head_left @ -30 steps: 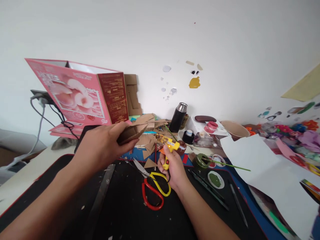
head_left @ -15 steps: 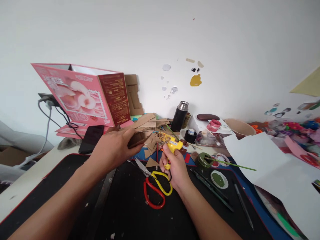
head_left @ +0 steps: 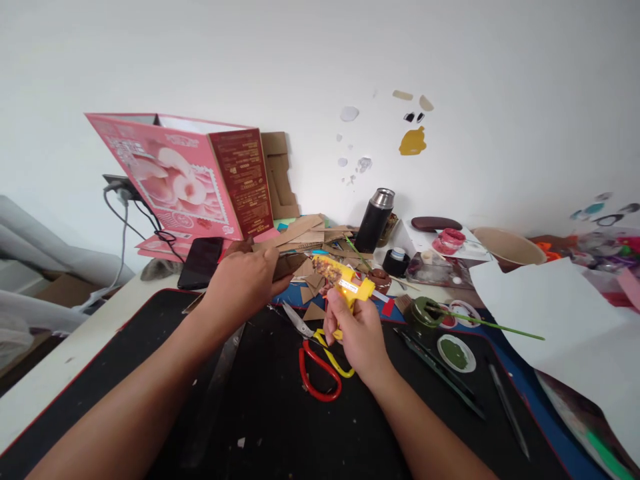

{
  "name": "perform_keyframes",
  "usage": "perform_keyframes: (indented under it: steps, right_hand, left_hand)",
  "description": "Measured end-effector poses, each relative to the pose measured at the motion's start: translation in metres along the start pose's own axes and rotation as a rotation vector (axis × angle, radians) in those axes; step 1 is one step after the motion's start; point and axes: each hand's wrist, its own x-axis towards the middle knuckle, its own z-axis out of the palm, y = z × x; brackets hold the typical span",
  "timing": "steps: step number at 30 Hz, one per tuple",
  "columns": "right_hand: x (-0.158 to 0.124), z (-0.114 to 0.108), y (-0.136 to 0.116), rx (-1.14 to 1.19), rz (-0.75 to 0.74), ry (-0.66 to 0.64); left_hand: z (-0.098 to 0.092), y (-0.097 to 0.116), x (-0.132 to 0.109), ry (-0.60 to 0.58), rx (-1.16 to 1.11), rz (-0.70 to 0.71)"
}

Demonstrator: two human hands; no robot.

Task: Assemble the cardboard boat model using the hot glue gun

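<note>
A passage lies open across the black mat [head_left: 273, 417] between scissors [head_left: 306, 344] and grey strip [head_left: 220, 381].

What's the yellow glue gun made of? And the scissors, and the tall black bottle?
The glue gun looks like hard plastic: bright yellow, smooth and slightly glossy. The scissors seem to have metal blades, grey with a dull shine; their smooth red and yellow handles look plastic-coated. The bottle has a shiny, silvery top, probably metal; its smooth black body could be painted metal or plastic.
</note>
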Motion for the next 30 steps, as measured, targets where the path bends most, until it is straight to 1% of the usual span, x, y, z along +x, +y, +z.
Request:
perform_keyframes:
  steps: [4, 8, 12, 16, 21, 26, 30]
  right_hand:
    - [-0.004, 0.0, 0.009, -0.198, -0.016, -0.015]
    - [-0.005, -0.002, 0.016, -0.372, -0.092, -0.015]
    - [-0.004, -0.002, 0.015, -0.559, -0.192, 0.006]
    - [-0.003, -0.001, 0.012, -0.674, -0.262, 0.039]
    - [-0.002, -0.002, 0.012, -0.85, -0.272, 0.054]
    - [-0.002, -0.002, 0.012, -0.977, -0.304, 0.037]
    - [-0.002, -0.002, 0.013, -1.074, -0.305, 0.031]
  left_hand:
    - [-0.002, 0.006, -0.003, -0.01, 0.004, -0.008]
    - [-0.007, 0.014, -0.006, -0.002, 0.026, 0.013]
    - [-0.011, 0.019, -0.009, 0.014, 0.048, 0.052]
    - [-0.011, 0.022, -0.011, 0.005, 0.043, 0.057]
    - [-0.01, 0.025, -0.012, -0.012, 0.057, 0.074]
    - [-0.008, 0.026, -0.014, 0.015, 0.07, 0.103]
    - [-0.004, 0.025, -0.014, 0.013, 0.069, 0.111]
